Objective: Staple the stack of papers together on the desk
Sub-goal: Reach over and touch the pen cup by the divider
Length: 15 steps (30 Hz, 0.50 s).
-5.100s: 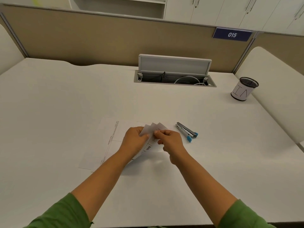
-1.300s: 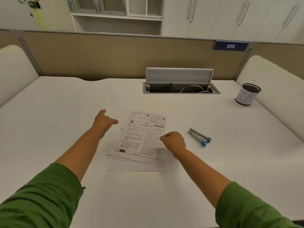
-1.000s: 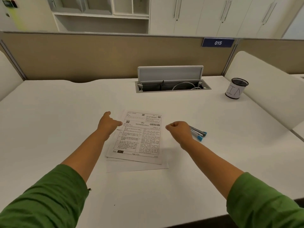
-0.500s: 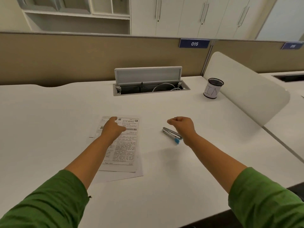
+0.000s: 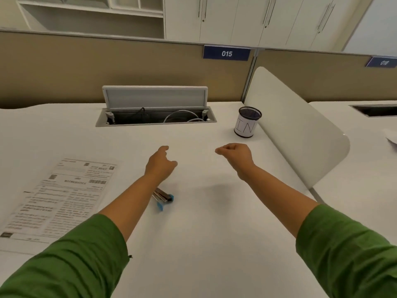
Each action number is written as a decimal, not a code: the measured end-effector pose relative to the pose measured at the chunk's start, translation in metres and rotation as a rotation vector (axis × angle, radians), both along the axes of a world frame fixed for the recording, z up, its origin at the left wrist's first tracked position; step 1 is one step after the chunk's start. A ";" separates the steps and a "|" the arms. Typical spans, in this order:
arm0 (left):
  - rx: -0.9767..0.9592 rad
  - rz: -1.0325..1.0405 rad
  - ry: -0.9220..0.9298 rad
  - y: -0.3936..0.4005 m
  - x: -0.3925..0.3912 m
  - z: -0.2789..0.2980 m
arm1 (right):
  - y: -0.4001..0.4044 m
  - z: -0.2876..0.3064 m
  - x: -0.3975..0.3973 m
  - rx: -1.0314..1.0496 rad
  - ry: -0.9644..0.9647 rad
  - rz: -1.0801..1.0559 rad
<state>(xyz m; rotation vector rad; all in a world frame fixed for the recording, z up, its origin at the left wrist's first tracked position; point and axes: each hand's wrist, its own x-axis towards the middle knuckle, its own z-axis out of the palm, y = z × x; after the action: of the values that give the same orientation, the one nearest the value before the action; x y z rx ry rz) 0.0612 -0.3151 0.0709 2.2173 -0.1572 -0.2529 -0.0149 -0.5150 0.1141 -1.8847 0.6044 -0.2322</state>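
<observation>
The stack of papers [image 5: 64, 196], a printed sheet on top, lies flat on the white desk [image 5: 204, 222] at the left. A silver stapler with blue ends [image 5: 164, 198] rests on the desk in the middle, partly hidden under my left forearm. My left hand [image 5: 160, 163] hovers beyond the stapler, right of the papers, with thumb and fingers apart and nothing in it. My right hand [image 5: 235, 154] is a loose fist, empty, further right, a little short of the cup.
A black mesh cup wrapped in white paper [image 5: 247, 122] stands at the back right. An open cable hatch [image 5: 155, 117] with its lid raised sits at the back. A white divider panel [image 5: 296, 130] borders the desk's right side.
The view has swung right, so the papers now sit at the left. My left hand has left the papers and passed over the stapler. My right hand has moved past the stapler toward the cup.
</observation>
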 end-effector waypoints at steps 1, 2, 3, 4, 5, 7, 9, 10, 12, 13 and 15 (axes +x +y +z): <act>0.012 -0.012 -0.009 -0.016 -0.001 0.000 | -0.012 0.002 0.004 -0.010 0.002 0.008; 0.024 -0.017 -0.013 -0.034 -0.002 -0.002 | -0.025 0.003 0.009 -0.021 0.007 0.022; 0.036 -0.025 -0.017 -0.044 -0.002 -0.001 | -0.033 0.004 0.013 -0.030 0.003 0.030; 0.049 -0.032 -0.020 -0.057 -0.002 -0.001 | -0.042 0.005 0.018 -0.035 0.001 0.033; 0.062 -0.034 -0.024 -0.068 -0.002 -0.001 | -0.050 0.006 0.022 -0.043 -0.008 0.034; 0.099 -0.047 -0.035 -0.088 0.000 0.001 | -0.068 0.007 0.032 -0.042 -0.027 0.027; 0.147 -0.074 -0.049 -0.103 0.001 0.002 | -0.082 0.007 0.041 -0.040 -0.043 0.012; 0.174 -0.091 -0.057 -0.110 0.002 0.002 | -0.090 0.006 0.047 -0.045 -0.050 0.000; 0.221 -0.127 -0.076 -0.123 0.004 -0.001 | -0.103 0.007 0.056 -0.066 -0.053 -0.025; 0.251 -0.144 -0.095 -0.129 0.005 -0.002 | -0.110 0.009 0.061 -0.079 -0.050 -0.036; 0.319 -0.165 -0.131 -0.135 0.008 -0.008 | -0.119 0.012 0.071 -0.106 -0.048 -0.056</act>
<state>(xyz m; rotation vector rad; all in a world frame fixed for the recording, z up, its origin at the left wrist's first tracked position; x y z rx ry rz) 0.0692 -0.4506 0.0634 2.5426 -0.3962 -0.2350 0.0558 -0.6337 0.1259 -1.9603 0.6236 -0.3509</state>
